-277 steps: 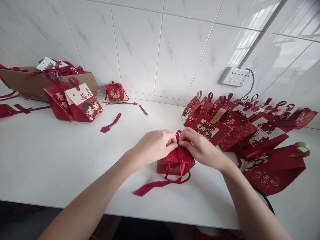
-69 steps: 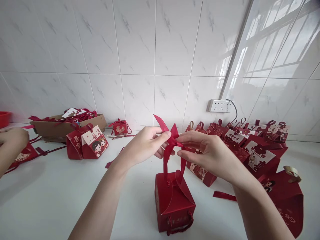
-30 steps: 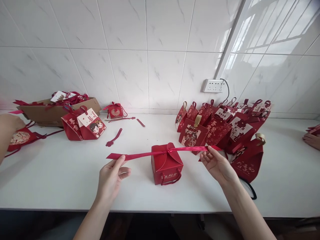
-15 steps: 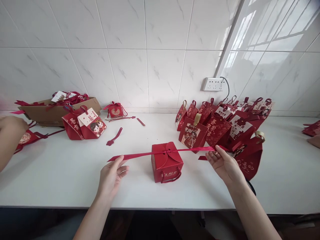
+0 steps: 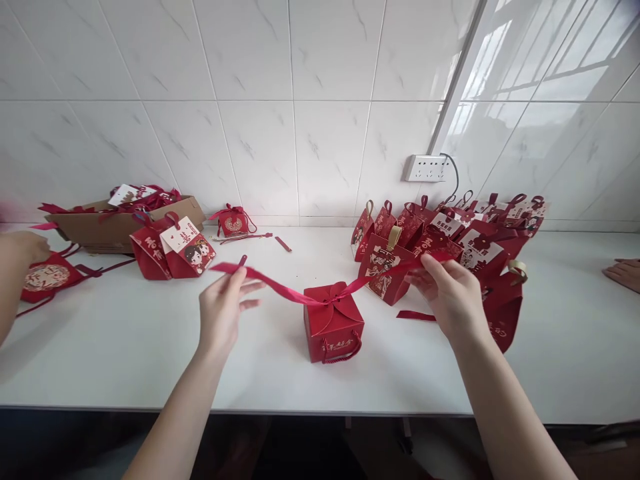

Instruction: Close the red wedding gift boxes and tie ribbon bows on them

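Observation:
A red box point(image 5: 334, 327) with a rope handle on its front stands on the white table in the middle. A red ribbon point(image 5: 283, 291) passes through the top flaps of the box, and both its ends rise to the sides. My left hand point(image 5: 223, 307) pinches the left part of the ribbon between thumb and finger, the other fingers spread. My right hand point(image 5: 450, 293) pinches the right part, above the box's height. Another ribbon tail point(image 5: 415, 315) lies on the table below my right hand.
Several red gift bags point(image 5: 385, 270) stand at the right, close to my right hand. A cardboard box point(image 5: 95, 231) of ribbons and two bags point(image 5: 187, 257) are at the left. Another person's hand point(image 5: 25, 250) touches a red pouch point(image 5: 50, 275); a further hand point(image 5: 625, 273) rests at the right edge.
Both my hands have risen with the ribbon ends, and the ribbon now forms a slack V instead of a nearly straight line. At the left, the other person's hand has moved down onto the pouch.

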Available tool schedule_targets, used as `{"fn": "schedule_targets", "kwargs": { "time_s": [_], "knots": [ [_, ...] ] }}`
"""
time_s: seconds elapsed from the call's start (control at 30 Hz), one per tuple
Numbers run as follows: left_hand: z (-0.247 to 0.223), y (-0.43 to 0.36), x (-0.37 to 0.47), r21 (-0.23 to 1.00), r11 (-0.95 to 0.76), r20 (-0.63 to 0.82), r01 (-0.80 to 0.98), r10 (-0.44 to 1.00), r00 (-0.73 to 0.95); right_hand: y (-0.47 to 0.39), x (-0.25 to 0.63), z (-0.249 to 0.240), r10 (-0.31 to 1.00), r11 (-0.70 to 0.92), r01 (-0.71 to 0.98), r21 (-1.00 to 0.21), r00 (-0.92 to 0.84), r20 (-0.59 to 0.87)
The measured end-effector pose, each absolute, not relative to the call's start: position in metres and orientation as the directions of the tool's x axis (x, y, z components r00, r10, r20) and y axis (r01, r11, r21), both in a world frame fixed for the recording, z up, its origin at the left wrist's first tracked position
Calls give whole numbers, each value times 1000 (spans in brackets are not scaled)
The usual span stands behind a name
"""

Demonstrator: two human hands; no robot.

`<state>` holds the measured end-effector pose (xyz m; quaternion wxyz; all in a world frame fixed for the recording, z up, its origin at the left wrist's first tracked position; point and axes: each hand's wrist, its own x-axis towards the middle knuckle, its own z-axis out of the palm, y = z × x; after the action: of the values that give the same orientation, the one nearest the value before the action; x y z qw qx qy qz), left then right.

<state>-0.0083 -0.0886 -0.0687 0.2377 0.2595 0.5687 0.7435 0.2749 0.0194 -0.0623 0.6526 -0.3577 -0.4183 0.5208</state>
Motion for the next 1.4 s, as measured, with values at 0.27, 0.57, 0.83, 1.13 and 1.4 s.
{"fn": "schedule_targets", "kwargs": {
  "time_s": [0.27,0.57,0.83,1.13,1.4],
  "knots": [
    [2,-46,26,928,-273,352,252,864,-360,28,219,11,885,379,35,-925,-306,351],
    [28,-51,39,815,-385,500,432,844,-192,13,202,46,777,529,6,-849,-406,481],
    [42,-59,38,748,-416,542,517,832,-115,4,198,53,753,582,-24,-813,-363,549],
    [33,-69,30,852,-375,468,364,859,-209,0,207,45,795,570,-12,-821,-241,556],
    [-63,-102,-15,901,-306,-2,-307,706,-708,12,278,-43,979,202,-401,-893,116,170]
  ]
}}
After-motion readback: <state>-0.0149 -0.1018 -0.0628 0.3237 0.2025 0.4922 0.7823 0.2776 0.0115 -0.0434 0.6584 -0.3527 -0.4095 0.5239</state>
